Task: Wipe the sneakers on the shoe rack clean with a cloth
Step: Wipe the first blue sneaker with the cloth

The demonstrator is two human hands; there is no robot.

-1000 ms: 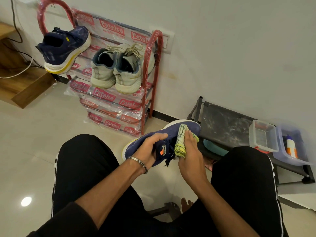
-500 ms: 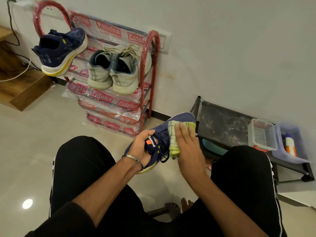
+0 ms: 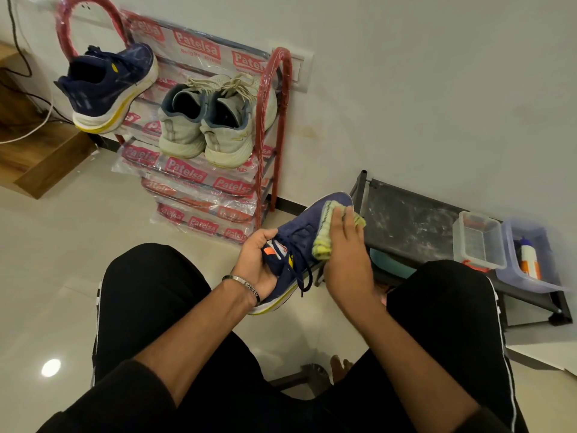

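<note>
1. Fingers (image 3: 335,218) of your right hand (image 3: 345,260) lie nearly straight on the folded yellow-green cloth (image 3: 324,235), pressing it flat onto the toe end of the navy blue sneaker with a white and yellow sole (image 3: 299,245).
2. Your left hand (image 3: 257,260) curls round that sneaker's heel and collar, thumb on top, holding it in the air between your knees, toe pointing away towards the wall.
3. Your left wrist carries a thin metal bangle (image 3: 242,284).
4. Its matching navy sneaker (image 3: 107,87) sits tilted on the top left of the red-framed shoe rack wrapped in printed plastic (image 3: 271,120).
5. Just beside it on the rack stands a pair of pale grey lace-up sneakers (image 3: 206,120), heels towards you.
6. To your right, a low black metal stand (image 3: 406,220) bears a clear plastic box (image 3: 479,242) and a bluish tub (image 3: 527,254).
</note>
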